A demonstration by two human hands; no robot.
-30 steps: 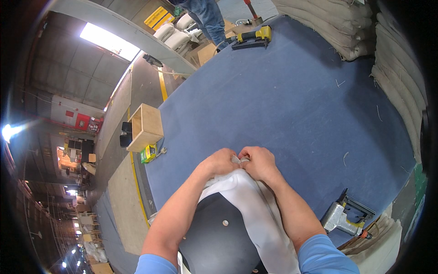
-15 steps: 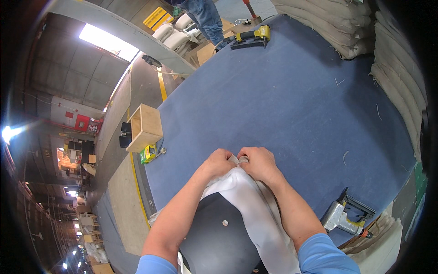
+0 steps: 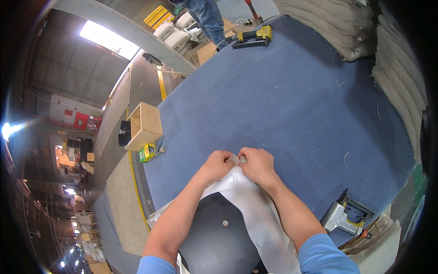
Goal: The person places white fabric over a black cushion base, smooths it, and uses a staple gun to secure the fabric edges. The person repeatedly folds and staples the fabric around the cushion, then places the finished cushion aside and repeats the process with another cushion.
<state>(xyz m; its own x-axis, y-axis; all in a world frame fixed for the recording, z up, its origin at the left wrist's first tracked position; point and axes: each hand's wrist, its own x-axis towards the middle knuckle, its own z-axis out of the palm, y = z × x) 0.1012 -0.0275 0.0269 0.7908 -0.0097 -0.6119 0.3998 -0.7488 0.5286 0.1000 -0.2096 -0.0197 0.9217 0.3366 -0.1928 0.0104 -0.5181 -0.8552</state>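
Note:
My left hand [image 3: 217, 165] and my right hand [image 3: 258, 164] meet at the front of a white fabric cover [image 3: 248, 201]. Fingers of both hands are closed, each pinching the gathered edge of the cover, with a small fold showing between them. Beneath the cover, a smooth dark grey panel [image 3: 216, 237] with small round holes lies close to my body. White fabric borders the panel on its far and right sides. My forearms hide part of the cover at either side.
A silver staple gun [image 3: 340, 217] lies at the right edge of the blue table [image 3: 273, 105], a yellow one [image 3: 255, 35] at the far edge. An open wooden box [image 3: 148, 123] and a small green-yellow box [image 3: 147, 153] sit left. Folded beige fabric [image 3: 328, 23] is stacked far right. A person [image 3: 205, 20] stands beyond.
Both hands stay pinched on the cover's edge, with only a slight shift of the fingers. The rest of the scene looks the same.

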